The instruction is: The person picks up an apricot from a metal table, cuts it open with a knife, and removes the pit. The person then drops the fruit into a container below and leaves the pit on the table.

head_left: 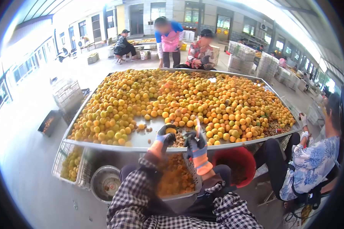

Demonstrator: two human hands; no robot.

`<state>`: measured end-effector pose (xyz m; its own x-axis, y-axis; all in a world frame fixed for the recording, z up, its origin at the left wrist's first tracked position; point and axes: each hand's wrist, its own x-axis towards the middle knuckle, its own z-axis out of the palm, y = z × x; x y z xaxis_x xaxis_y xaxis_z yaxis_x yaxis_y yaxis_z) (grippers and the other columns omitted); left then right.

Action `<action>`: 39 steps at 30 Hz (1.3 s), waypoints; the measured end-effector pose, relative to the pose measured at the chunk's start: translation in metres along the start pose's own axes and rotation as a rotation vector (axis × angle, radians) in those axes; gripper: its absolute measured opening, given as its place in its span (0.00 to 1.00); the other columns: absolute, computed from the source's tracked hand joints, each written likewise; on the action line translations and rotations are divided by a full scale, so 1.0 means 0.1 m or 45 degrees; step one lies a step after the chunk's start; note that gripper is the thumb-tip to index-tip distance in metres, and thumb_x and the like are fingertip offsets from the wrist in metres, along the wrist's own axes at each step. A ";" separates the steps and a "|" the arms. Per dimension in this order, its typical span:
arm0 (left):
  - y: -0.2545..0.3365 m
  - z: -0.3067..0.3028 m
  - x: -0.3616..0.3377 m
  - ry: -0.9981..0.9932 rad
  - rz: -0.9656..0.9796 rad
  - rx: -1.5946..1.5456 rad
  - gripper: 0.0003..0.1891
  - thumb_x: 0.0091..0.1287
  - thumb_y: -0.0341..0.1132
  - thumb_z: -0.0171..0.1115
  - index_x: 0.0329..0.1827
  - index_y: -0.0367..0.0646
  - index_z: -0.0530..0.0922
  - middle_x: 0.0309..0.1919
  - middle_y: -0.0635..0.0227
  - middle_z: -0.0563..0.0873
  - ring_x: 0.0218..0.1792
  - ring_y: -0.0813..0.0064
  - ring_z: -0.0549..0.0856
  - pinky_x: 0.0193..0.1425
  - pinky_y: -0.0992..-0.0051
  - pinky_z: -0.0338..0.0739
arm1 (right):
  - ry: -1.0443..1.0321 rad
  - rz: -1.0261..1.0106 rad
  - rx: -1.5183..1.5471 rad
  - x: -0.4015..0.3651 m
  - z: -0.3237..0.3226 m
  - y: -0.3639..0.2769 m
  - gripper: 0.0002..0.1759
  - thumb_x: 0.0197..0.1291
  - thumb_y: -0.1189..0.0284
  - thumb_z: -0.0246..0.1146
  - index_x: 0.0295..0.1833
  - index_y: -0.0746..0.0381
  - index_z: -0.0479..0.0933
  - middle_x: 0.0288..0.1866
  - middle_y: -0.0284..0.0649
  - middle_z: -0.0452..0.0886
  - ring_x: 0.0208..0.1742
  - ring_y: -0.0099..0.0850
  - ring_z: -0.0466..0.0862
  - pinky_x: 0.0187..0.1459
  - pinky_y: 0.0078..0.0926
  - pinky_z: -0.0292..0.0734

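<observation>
My left hand, in a dark-and-grey glove, is closed around an apricot at the near edge of the metal table. To its right, my right hand, gloved with an orange cuff, is closed on a thin pale tool that points upward; its exact kind is too blurred to tell. Between the hands lie small brown apricot stones on the table. Beyond them spreads a big heap of orange-yellow apricots. Below my hands, a white crate holds orange fruit pieces.
Under the table stand a metal basin, a crate of apricots and a red tub. A seated person is close on my right. Two people are across the table. Stacked crates stand at left.
</observation>
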<state>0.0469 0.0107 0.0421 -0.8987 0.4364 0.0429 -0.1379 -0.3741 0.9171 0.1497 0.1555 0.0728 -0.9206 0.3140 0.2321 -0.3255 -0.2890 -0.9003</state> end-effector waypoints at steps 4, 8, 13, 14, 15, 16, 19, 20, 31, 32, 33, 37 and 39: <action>0.21 0.25 -0.19 -0.204 0.140 0.187 0.21 0.64 0.29 0.59 0.61 0.42 0.73 0.41 0.73 0.82 0.34 0.85 0.78 0.37 0.84 0.75 | 0.113 -0.218 0.151 0.39 -0.02 -0.36 0.17 0.70 0.59 0.56 0.48 0.64 0.74 0.23 0.36 0.76 0.10 0.20 0.65 0.12 0.18 0.60; 0.32 0.39 -0.18 -0.313 0.041 0.168 0.21 0.64 0.31 0.61 0.61 0.42 0.72 0.42 0.71 0.82 0.36 0.84 0.78 0.38 0.83 0.75 | 0.169 -0.389 0.281 0.68 0.01 -0.45 0.18 0.70 0.59 0.56 0.50 0.64 0.73 0.24 0.38 0.76 0.13 0.20 0.66 0.12 0.19 0.61; 0.23 0.44 -0.11 -0.334 -0.039 0.196 0.22 0.64 0.32 0.63 0.60 0.42 0.72 0.39 0.74 0.80 0.35 0.84 0.78 0.37 0.83 0.74 | 0.015 -0.448 0.268 0.83 0.10 -0.34 0.16 0.69 0.62 0.57 0.52 0.64 0.72 0.24 0.39 0.75 0.12 0.21 0.66 0.12 0.18 0.63; 0.19 0.43 -0.08 -0.319 -0.061 0.164 0.22 0.63 0.31 0.64 0.60 0.42 0.72 0.39 0.74 0.80 0.35 0.85 0.78 0.37 0.83 0.73 | 0.003 -0.461 0.222 0.85 0.10 -0.28 0.16 0.69 0.63 0.57 0.52 0.65 0.71 0.24 0.39 0.75 0.12 0.21 0.66 0.12 0.18 0.63; 0.13 0.41 -0.04 -0.315 -0.073 0.156 0.22 0.63 0.31 0.64 0.60 0.42 0.72 0.39 0.74 0.80 0.35 0.85 0.78 0.37 0.83 0.73 | -0.010 -0.472 0.176 0.86 0.09 -0.23 0.16 0.69 0.63 0.57 0.52 0.65 0.71 0.23 0.39 0.75 0.11 0.21 0.65 0.12 0.18 0.62; 0.06 0.38 -0.01 -0.283 -0.045 0.164 0.22 0.62 0.31 0.65 0.60 0.42 0.72 0.39 0.74 0.80 0.36 0.85 0.77 0.37 0.83 0.73 | -0.006 -0.457 0.170 0.87 0.08 -0.18 0.16 0.69 0.63 0.57 0.52 0.65 0.71 0.23 0.39 0.75 0.11 0.21 0.65 0.12 0.18 0.62; -0.11 0.33 0.06 -0.218 -0.001 0.206 0.21 0.61 0.32 0.65 0.58 0.41 0.73 0.41 0.72 0.81 0.39 0.83 0.78 0.42 0.80 0.75 | -0.040 -0.450 0.178 0.86 0.08 -0.07 0.15 0.69 0.68 0.58 0.54 0.66 0.72 0.27 0.39 0.77 0.13 0.19 0.68 0.16 0.15 0.62; -0.15 0.31 0.09 -0.199 0.036 0.252 0.21 0.60 0.33 0.65 0.56 0.39 0.74 0.43 0.70 0.81 0.43 0.81 0.78 0.47 0.77 0.76 | 0.004 -0.436 0.189 0.85 0.11 -0.06 0.15 0.68 0.68 0.58 0.54 0.66 0.72 0.26 0.38 0.76 0.13 0.19 0.67 0.16 0.15 0.61; -0.45 0.30 0.18 -0.010 0.122 0.338 0.16 0.60 0.31 0.63 0.51 0.38 0.75 0.40 0.67 0.81 0.42 0.79 0.79 0.48 0.75 0.76 | 0.148 -0.485 0.176 1.05 0.09 0.30 0.17 0.69 0.62 0.57 0.50 0.66 0.71 0.20 0.36 0.73 0.10 0.19 0.63 0.12 0.16 0.58; -0.49 0.29 0.19 0.004 0.128 0.430 0.16 0.60 0.30 0.63 0.51 0.38 0.75 0.41 0.66 0.81 0.43 0.78 0.79 0.49 0.74 0.76 | 0.188 -0.440 0.244 1.07 0.09 0.27 0.17 0.69 0.61 0.57 0.50 0.64 0.72 0.20 0.36 0.72 0.10 0.20 0.63 0.12 0.16 0.58; -0.52 0.29 0.20 0.001 0.122 0.430 0.16 0.60 0.30 0.63 0.51 0.38 0.75 0.41 0.66 0.81 0.43 0.78 0.79 0.49 0.74 0.76 | 0.194 -0.438 0.242 1.09 0.05 0.30 0.17 0.69 0.61 0.57 0.50 0.64 0.72 0.20 0.36 0.72 0.10 0.20 0.63 0.12 0.16 0.58; -0.60 0.30 0.25 -0.002 0.290 0.493 0.17 0.59 0.27 0.63 0.51 0.38 0.74 0.45 0.61 0.80 0.46 0.72 0.80 0.53 0.72 0.75 | 0.303 -0.255 0.328 1.12 -0.03 0.37 0.16 0.70 0.59 0.57 0.49 0.62 0.73 0.20 0.32 0.71 0.10 0.20 0.63 0.11 0.18 0.57; -0.61 0.30 0.26 0.008 0.356 0.584 0.17 0.59 0.27 0.63 0.51 0.37 0.74 0.46 0.59 0.80 0.47 0.69 0.80 0.54 0.71 0.75 | 0.440 -0.047 0.440 1.11 -0.06 0.39 0.16 0.70 0.59 0.57 0.48 0.61 0.74 0.20 0.31 0.70 0.10 0.20 0.62 0.10 0.19 0.57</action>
<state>0.0447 0.0691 -0.0007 -0.8777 0.3662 0.3091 0.3019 -0.0785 0.9501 0.0359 0.1846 0.0610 -0.8007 0.5945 0.0732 -0.4632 -0.5369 -0.7051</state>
